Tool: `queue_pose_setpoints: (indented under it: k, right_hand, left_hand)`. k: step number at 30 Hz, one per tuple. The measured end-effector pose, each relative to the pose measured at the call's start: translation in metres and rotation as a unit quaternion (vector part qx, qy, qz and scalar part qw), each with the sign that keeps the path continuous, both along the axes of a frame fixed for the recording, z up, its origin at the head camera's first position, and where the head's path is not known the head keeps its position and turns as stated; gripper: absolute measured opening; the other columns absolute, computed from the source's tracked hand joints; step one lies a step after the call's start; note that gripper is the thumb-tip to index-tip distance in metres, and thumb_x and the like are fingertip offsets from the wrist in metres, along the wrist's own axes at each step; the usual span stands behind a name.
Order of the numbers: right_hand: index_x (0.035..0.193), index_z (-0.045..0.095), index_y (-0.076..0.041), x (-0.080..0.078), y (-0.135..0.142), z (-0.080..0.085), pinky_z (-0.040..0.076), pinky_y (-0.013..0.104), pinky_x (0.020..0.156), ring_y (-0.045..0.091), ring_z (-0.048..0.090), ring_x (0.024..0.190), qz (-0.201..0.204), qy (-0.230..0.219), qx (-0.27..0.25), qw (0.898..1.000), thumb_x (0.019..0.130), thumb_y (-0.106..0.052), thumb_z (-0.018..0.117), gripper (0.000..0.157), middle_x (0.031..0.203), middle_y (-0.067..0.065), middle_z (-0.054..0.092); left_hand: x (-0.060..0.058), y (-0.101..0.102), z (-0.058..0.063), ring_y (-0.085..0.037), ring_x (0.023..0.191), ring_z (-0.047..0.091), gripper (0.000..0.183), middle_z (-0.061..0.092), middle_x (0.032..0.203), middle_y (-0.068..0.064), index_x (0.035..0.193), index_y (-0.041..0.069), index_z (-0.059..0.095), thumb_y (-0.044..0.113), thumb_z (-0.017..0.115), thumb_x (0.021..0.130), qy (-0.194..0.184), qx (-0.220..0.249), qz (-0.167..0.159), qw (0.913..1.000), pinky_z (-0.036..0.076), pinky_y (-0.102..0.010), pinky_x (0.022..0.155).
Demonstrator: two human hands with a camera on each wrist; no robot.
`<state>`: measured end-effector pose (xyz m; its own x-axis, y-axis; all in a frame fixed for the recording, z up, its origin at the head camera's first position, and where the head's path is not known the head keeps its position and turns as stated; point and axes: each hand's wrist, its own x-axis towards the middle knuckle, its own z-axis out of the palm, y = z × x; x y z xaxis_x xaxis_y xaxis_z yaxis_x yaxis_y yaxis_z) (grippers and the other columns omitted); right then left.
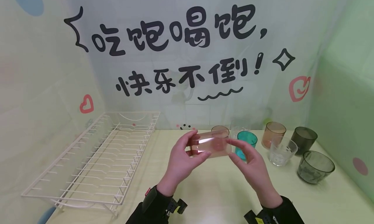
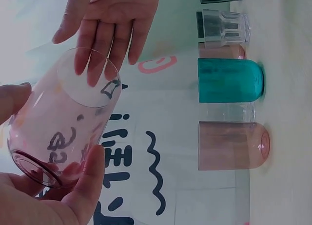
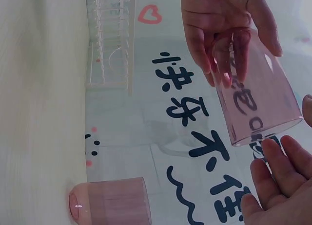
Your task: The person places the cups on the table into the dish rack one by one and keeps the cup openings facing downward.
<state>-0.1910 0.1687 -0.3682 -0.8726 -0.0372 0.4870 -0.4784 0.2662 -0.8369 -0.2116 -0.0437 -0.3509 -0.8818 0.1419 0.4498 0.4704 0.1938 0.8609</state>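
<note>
A transparent pink drinking glass (image 1: 214,145) is held tilted on its side above the table. My left hand (image 1: 182,159) grips it around the base end, thumb on the near side and fingers behind. At the rim end, my right hand (image 1: 253,168) has its thumb and fingers spread. The left wrist view has the right hand's fingers (image 2: 102,45) extended behind the glass's open mouth. In the right wrist view, right fingertips (image 3: 273,152) lie at the rim; whether they touch it I cannot tell.
A white wire dish rack (image 1: 73,199) stands at left. Toward the back right are another pink glass (image 1: 220,130), a teal glass (image 1: 246,138), an amber-pink glass (image 1: 273,133), a clear faceted glass (image 1: 281,152), a dark grey glass (image 1: 304,139) and a wide smoky glass (image 1: 315,168). Walls close the back and sides.
</note>
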Motion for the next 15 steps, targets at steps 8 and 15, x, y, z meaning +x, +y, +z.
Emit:
queue_pose_setpoints:
  k: [8, 15]
  right_hand:
    - [0.130, 0.051, -0.014, 0.002, 0.013, -0.006, 0.029, 0.018, 0.102, 0.010, 0.036, 0.128, 0.023, 0.026, 0.017, 0.999, 0.085, -0.011, 0.062, 0.047, 0.133, 0.000, 0.050]
    - [0.134, 0.048, -0.020, 0.003, 0.026, -0.013, 0.027, 0.021, 0.103, 0.006, 0.034, 0.128, 0.016, 0.002, 0.061, 0.998, 0.085, -0.019, 0.063, 0.051, 0.136, -0.004, 0.046]
  left_hand:
    - [0.008, -0.007, 0.004, -0.013, 0.096, 0.053, 0.072, 0.054, 0.115, 0.001, 0.132, 0.019, 0.046, 0.031, 0.078, 0.069, 0.003, 0.002, -0.006, 1.0000, 0.052, -0.028, 0.074]
    - [0.013, -0.015, 0.008, -0.010, 0.096, 0.053, 0.070, 0.054, 0.114, 0.002, 0.130, 0.020, 0.048, 0.033, 0.078, 0.068, 0.008, -0.017, 0.003, 0.9998, 0.052, -0.027, 0.073]
